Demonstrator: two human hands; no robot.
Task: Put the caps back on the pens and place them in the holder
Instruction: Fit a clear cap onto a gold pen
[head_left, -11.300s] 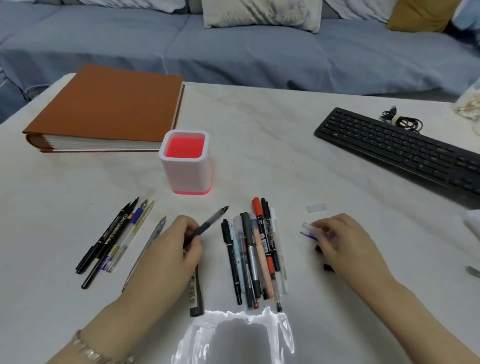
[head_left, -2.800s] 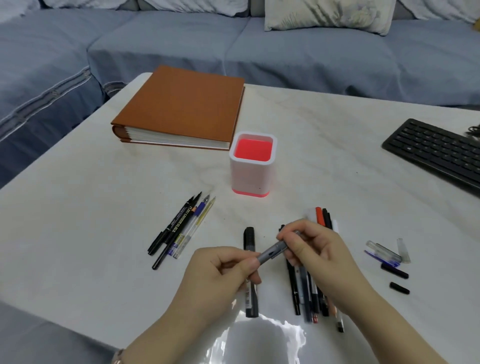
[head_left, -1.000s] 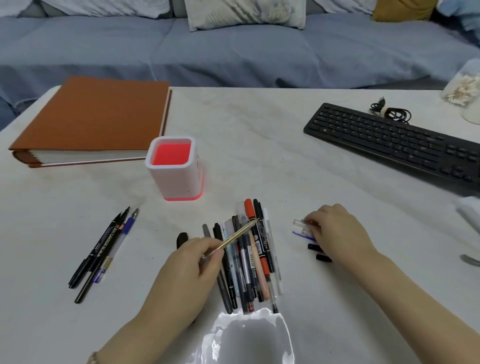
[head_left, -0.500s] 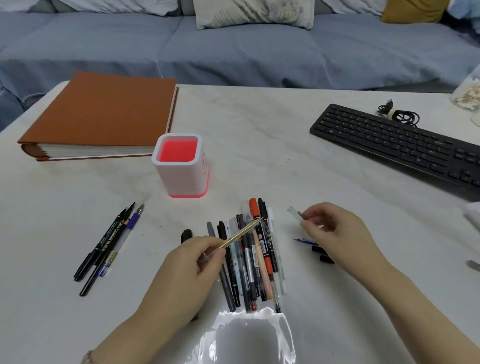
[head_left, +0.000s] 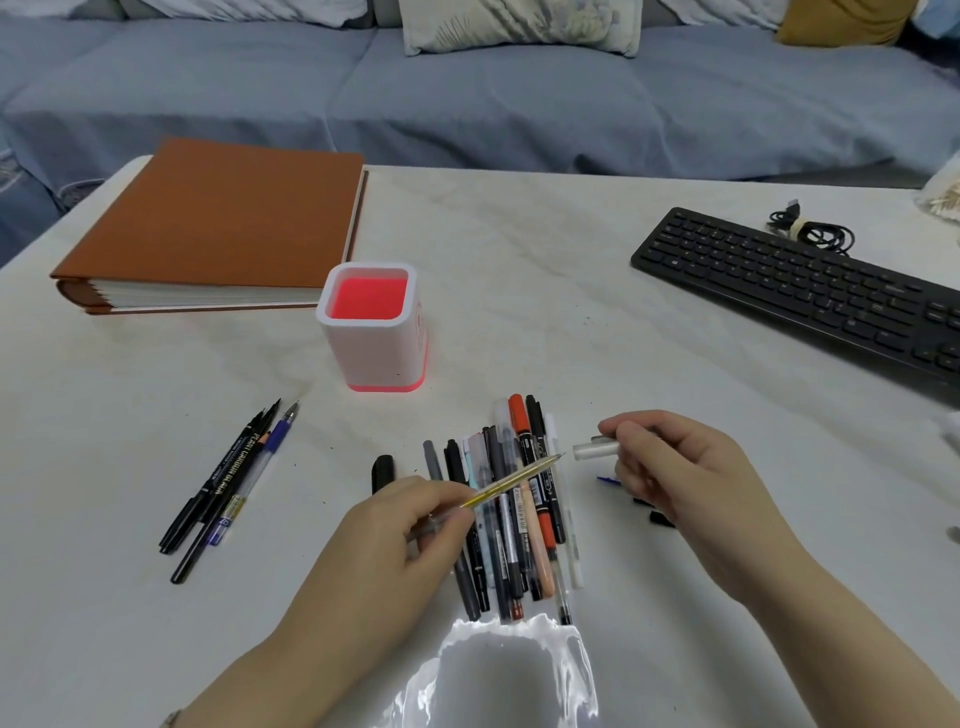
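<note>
Item 1. Left hand (head_left: 395, 525): fingers curled round the near end of a slim yellow uncapped pen (head_left: 519, 480), held above the table with its tip pointing right and far.

Item 2. Right hand (head_left: 675, 467): thumb and fingers pinched on a short translucent white pen cap (head_left: 595, 449), its open end facing left, just beside the pen tip but apart from it.

Item 3. White square pen holder with red interior (head_left: 371, 358): upright, far of both hands, no pens seen in it.

Item 4. Bundle of assorted capped pens (head_left: 511, 545): lay side by side on the white marbled table (head_left: 519, 260), between the hands.

Item 5. Four dark uncapped pens (head_left: 228, 483): lay together, left of the bundle.

Item 6. Black marker (head_left: 383, 467): partly hidden behind the left hand.

Item 7. Small black loose caps (head_left: 660, 518): by the right hand, partly covered.

Item 8. Thick brown album (head_left: 218, 218): far left. Black keyboard (head_left: 795, 291): far right.
</note>
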